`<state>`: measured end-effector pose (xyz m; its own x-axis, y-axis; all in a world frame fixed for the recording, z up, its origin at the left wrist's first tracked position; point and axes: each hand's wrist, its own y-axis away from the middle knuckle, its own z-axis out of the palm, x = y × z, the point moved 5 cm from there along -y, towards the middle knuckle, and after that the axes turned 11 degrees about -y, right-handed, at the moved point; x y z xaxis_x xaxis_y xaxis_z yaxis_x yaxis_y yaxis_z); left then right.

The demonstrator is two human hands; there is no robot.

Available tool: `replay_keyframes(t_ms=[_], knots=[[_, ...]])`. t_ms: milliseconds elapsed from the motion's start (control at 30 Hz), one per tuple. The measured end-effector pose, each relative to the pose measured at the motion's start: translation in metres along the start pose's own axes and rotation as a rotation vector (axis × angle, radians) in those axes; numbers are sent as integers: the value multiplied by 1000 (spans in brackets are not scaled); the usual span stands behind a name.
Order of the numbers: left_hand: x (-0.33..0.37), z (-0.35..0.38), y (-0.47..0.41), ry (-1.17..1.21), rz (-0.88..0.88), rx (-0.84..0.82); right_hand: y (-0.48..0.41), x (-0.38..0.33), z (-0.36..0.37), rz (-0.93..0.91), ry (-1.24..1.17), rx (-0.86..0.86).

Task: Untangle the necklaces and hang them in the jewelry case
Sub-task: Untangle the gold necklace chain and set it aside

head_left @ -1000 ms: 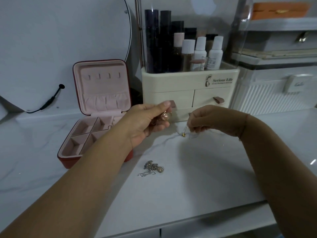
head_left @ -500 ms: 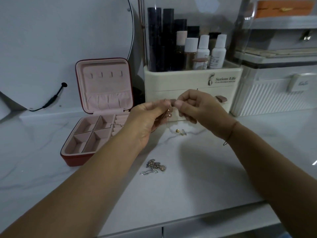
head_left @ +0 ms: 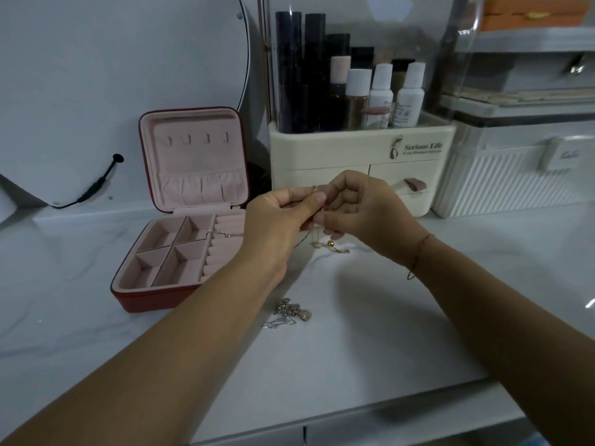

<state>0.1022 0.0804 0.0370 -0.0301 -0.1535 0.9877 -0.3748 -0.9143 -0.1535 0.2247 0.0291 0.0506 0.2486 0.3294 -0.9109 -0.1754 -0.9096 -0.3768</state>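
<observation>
L hand (head_left: 277,220) & R hand (head_left: 363,214) were together just right of the jewelry case (head_left: 151,300), above the surface (head_left: 386,317); both grips clamped on the gold necklace (head_left: 330,243), L thumb & forefinger pinching it, R fingers curled round the chain; its bead end lay on the surface under the hands; a silver necklace tangle (head_left: 291,313) lay right of the case's front corner; a thin chain (head_left: 222,234) rested across the case's ring rolls; lid upright.

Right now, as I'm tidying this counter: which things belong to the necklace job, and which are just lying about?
Job: gold necklace pinched by left hand and right hand; silver necklace heap; open jewelry case.
Lying about: cosmetics organizer, bottles, round mirror, ribbed white box.
</observation>
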Motion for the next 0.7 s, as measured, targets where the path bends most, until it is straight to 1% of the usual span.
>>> replay_keyframes(t_ms=[133, 334, 500, 701], knots=[[-4, -4, -5, 24, -38, 17, -2, -3, -5, -20, -20, 43], [-5, -5, -6, 63, -46, -8, -3, -8, -22, -49, -70, 116], [-5, -5, -7, 17, -53, -14, -3, -12, -27, -97, -100, 156], [-2, -6, -4, -157, -35, -45, -1, -16, -36, -123, -189, 232]])
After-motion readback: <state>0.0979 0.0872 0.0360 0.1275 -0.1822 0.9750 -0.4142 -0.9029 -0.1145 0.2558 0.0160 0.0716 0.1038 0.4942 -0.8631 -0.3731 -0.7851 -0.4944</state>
